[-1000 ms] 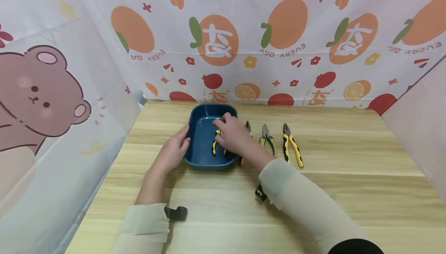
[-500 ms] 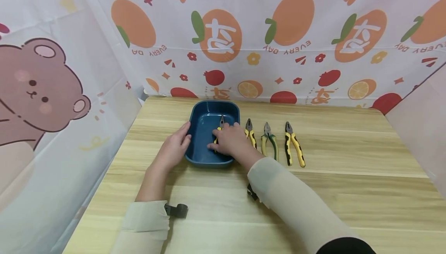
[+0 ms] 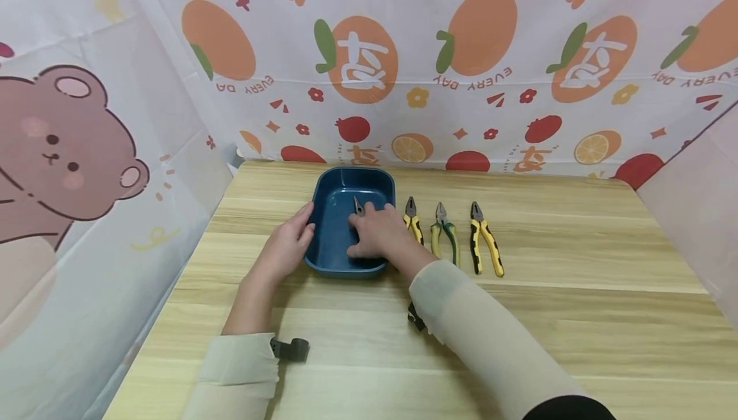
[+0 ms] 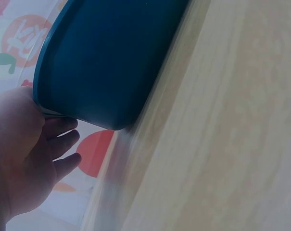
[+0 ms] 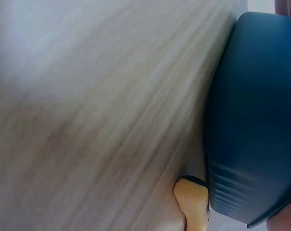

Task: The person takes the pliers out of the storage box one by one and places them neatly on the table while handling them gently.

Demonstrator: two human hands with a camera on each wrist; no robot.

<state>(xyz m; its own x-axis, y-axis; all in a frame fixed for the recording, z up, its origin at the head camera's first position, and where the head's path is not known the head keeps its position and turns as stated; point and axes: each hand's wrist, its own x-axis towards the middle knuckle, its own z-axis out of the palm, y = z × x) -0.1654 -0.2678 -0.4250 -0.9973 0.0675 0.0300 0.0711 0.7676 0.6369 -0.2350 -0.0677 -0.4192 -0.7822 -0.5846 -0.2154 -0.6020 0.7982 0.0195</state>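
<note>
A dark blue tray stands at the back of the wooden table. Along its left wall lies my left hand; in the left wrist view several fingers of the left hand stretch out below the tray's rim. Inside the tray, my right hand grips a pair of pliers from above. Only their grey pointed jaws show, tilted toward the left; the handles are hidden under the palm. The right wrist view mostly catches the tray's outer wall, with a bit of finger at the corner.
Right of the tray lie yellow-and-black pliers, green-handled pliers and another yellow-and-black pair. A yellow handle end sits close against the tray wall. A fruit-print cloth hangs behind the table.
My right hand has come down over the pliers' handles in the tray. The pliers' tips have swung left, and their yellow handles are now covered. My left hand stays at the tray.
</note>
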